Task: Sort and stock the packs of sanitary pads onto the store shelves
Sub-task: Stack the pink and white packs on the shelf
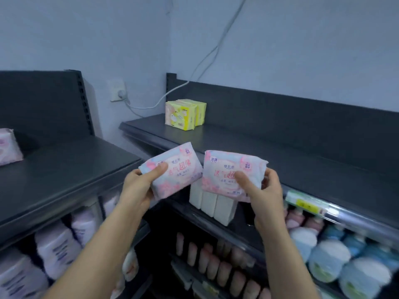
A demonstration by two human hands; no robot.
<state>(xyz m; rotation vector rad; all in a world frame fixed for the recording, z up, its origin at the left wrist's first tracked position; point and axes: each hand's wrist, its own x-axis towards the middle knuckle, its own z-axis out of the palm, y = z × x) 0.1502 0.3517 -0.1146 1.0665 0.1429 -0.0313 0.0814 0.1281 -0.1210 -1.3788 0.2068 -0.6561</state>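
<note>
2 pink pad packs held up before the dark shelf.
Left hand [138, 186] grips the left pack [172, 169], thumb on front; right hand [265, 190] pinches the right pack [228, 169], both forearms raised toward the top shelf [280, 152].

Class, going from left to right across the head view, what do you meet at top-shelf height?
Lone pink pack on the left shelf → wall socket → tilted pink pack in the left hand → second pink pack in the right hand → shelf label. The yellow packs overlap the tilted one, so omitted.

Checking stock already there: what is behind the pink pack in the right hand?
White packs stand upright behind it, lower down; the pink pack in the right hand covers their tops.
</note>
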